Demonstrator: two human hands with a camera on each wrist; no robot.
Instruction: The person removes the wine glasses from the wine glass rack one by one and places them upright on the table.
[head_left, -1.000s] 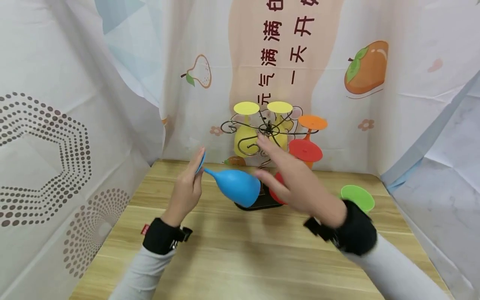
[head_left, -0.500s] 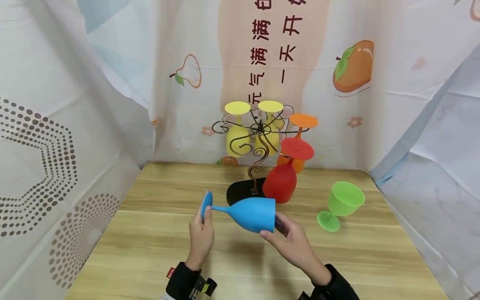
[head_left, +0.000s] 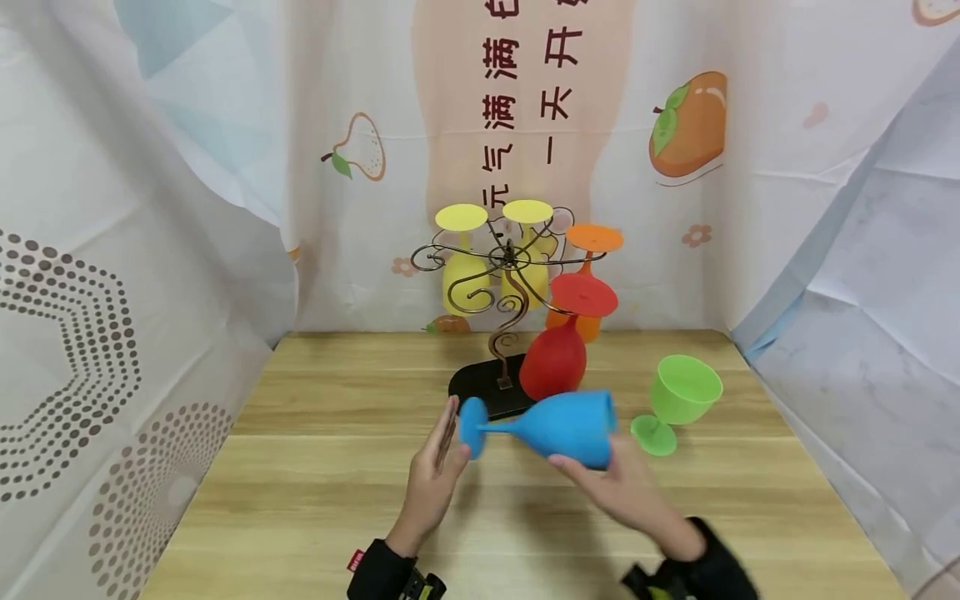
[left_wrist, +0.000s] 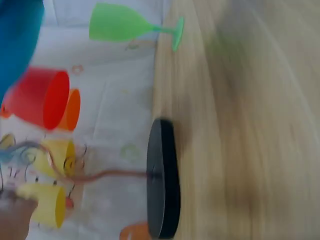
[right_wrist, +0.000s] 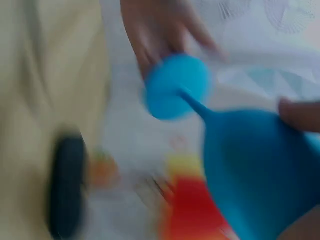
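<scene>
A blue plastic goblet (head_left: 566,427) lies sideways in the air, its foot toward the left and its mouth toward the right. My right hand (head_left: 637,492) grips the bowl near the rim, thumb along the near side; the other fingers are mostly hidden behind it. At the foot, my left hand (head_left: 433,483) has its fingers straight, with the thumb tip close to the disc. In the right wrist view the blue goblet (right_wrist: 250,170) shows large, and the left hand (right_wrist: 162,25) is beyond its foot. Behind stands a wire goblet rack (head_left: 510,308) on a black base.
Hanging upside down on the rack are two yellow goblets (head_left: 465,283), an orange goblet (head_left: 594,238) and a red goblet (head_left: 555,362). A green goblet (head_left: 684,390) stands upright on the wooden table (head_left: 337,392), at the right. A printed curtain (head_left: 360,275) closes off the back.
The right hand has come down from near the rack and taken the blue goblet's bowl. The goblet has moved right and lower, and the left hand's fingers have straightened off its foot.
</scene>
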